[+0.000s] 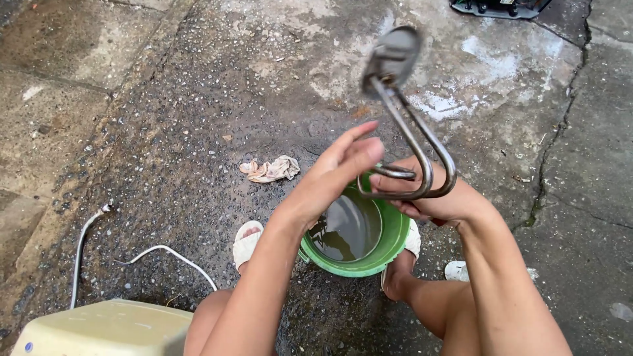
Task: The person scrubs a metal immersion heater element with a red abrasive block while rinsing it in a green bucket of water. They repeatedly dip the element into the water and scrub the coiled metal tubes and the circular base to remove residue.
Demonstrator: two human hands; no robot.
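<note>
Right hand (435, 198) gripped the looped metal heating element (412, 142) over a green bucket (389, 247); left hand (343, 168), fingers extended, touched its tubing

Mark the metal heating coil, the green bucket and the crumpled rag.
metal heating coil (410, 135), head view, on its straight tubes.
green bucket (395, 240), head view, on its right rim.
crumpled rag (271, 169), head view, on its middle.

Even, diffuse daylight with soft shadows is shown; motion blur is seen on the metal coil's head (391, 58), and the wet concrete (198, 132) glistens faintly.
</note>
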